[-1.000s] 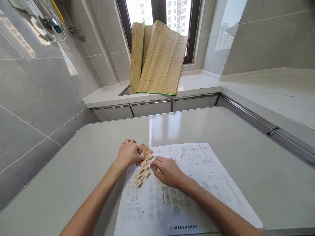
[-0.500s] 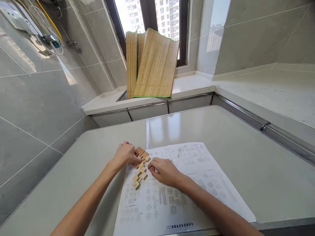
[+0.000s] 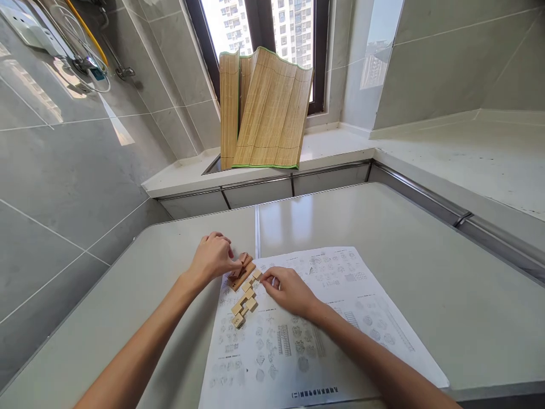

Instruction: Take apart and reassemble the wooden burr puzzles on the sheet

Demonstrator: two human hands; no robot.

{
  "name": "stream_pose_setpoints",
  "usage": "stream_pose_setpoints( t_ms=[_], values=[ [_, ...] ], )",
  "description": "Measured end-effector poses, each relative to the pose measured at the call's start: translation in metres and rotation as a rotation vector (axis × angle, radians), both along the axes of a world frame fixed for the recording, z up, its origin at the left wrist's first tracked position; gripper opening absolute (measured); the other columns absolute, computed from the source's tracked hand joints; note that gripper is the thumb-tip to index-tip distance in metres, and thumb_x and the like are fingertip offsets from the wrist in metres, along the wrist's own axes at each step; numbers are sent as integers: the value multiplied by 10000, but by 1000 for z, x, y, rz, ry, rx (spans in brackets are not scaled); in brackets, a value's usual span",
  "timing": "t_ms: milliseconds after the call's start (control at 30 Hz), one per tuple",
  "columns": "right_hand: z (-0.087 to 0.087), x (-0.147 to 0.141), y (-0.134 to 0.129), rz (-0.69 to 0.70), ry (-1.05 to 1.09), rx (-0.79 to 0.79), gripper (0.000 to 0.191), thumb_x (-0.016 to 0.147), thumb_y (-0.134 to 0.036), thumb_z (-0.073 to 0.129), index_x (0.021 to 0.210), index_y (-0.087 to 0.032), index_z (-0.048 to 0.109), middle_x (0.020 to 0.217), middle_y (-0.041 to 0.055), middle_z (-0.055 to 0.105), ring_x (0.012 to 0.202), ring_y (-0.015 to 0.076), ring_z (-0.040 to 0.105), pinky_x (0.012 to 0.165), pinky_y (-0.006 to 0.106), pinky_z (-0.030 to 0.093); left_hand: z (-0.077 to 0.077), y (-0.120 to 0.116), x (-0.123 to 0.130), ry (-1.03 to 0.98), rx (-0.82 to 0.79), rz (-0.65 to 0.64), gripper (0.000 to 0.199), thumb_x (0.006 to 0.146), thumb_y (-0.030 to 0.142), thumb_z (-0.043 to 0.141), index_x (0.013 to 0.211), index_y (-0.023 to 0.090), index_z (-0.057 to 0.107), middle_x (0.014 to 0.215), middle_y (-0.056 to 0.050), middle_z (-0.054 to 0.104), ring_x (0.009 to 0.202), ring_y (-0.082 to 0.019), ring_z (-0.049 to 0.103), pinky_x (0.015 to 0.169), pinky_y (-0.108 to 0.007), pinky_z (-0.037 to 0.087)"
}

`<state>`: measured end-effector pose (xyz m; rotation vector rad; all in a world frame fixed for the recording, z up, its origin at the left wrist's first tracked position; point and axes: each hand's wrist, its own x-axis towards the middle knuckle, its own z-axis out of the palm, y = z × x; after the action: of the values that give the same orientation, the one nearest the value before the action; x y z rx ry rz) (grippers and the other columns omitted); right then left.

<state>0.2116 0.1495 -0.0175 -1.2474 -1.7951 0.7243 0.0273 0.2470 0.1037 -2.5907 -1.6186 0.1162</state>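
Observation:
Several reddish-brown wooden pieces (image 3: 243, 277) lie at the left upper edge of a printed sheet (image 3: 332, 329). My left hand (image 3: 214, 255) is over them, thumb and fingers closed on a reddish-brown piece that stands tilted. Beside them, a staggered row of pale notched wooden pieces (image 3: 248, 288) runs down toward the lower left on the paper. My right hand (image 3: 286, 288) is at the upper end of that row, its fingertips pinched together against the topmost pale piece. Small dark marks show on some pieces.
The sheet lies on a pale table (image 3: 170, 255) with a seam up its middle. Behind the table, a metal rail (image 3: 255, 183) runs below a white ledge, where a folded bamboo mat (image 3: 272, 108) leans at the window. Grey tiled walls stand left and right.
My left hand has moved slightly up and left, and the reddish-brown pieces have separated from the pale row, some now tilted. My right hand has risen slightly to the top pale piece.

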Motion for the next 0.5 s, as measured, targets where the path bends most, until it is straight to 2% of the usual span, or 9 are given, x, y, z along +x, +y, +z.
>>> stream_pose_setpoints(
  t_ms=[100,167,233,367,500],
  values=[
    [-1,2,3,-49,68,-56,159,938,-212,554,948,-220,713,800,-1,723,687,146,621,659,243,465,7,1,0,-20,-28,44,264,718,468,631,756,221,717,1031,-106,764,1134,-347,611,941,-394,444],
    [-1,3,4,-64,98,-83,165,936,-232,556,933,-218,721,748,-5,708,659,149,607,636,244,461,5,3,-2,-29,-64,94,343,759,515,595,875,215,714,1029,-112,761,1045,-333,659,858,-374,474],
    [-1,3,4,-69,118,-100,169,932,-246,562,926,-218,728,719,-6,695,643,151,595,615,243,452,-3,4,-5,-34,-117,150,423,754,578,596,942,212,695,1040,-119,759,975,-323,690,773,-348,486],
    [0,3,3,-70,142,-117,171,924,-254,570,918,-212,736,714,-3,685,643,150,583,615,244,447,-26,9,-10,-45,-210,277,525,770,686,549,913,191,654,941,-155,763,858,-326,717,641,-334,473],
    [1,3,2,-64,150,-130,179,925,-282,571,928,-221,740,691,-10,663,628,150,566,601,244,434,-43,15,-9,-76,-220,369,545,812,640,523,1064,161,588,974,-171,757,875,-324,716,608,-331,465]
  ],
)
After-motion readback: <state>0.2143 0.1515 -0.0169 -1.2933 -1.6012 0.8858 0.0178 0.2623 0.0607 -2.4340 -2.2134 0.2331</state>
